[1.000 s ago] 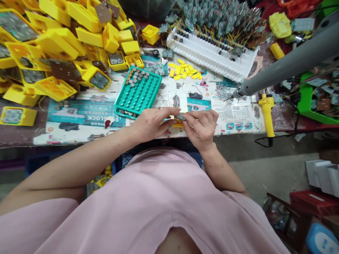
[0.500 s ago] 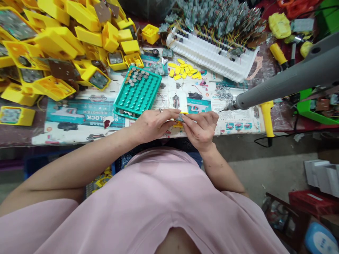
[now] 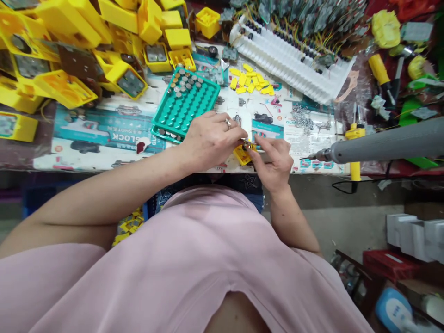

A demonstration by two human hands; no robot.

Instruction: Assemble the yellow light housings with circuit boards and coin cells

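"Left hand point(image 3: 212, 140): fingers bent inward, tips crowded at the far side of a small yellow plastic casing point(image 3: 243, 156). Whether they pinch anything cannot be told; contact hidden."

"And the right hand point(image 3: 275, 164)?"

"Index finger and thumb reach in from the right, tips at the casing's right side. A small dark-and-metallic part point(image 3: 247, 144) shows among the fingertips, kind unclear. Pressed together on it or slightly spread: cannot tell."

"Position of the casing?"

"Between both hands, at the near edge of the printed sheet point(image 3: 114, 108), in front of the torso. It lies on the near side of the left fingertips and just left of the right thumb. Neither hand clearly nearer."

"Long axis, and pointing where?"

"Not certain. Visible portion sits askew to the table edge, one corner towards the body; fingers cover the far end."

"Surroundings?"

"Green tray point(image 3: 194, 104) holding round metal pieces, just beyond the left hand. Grey powered screwdriver point(image 3: 381, 143) to the right, bit directed left, apart from the right hand."
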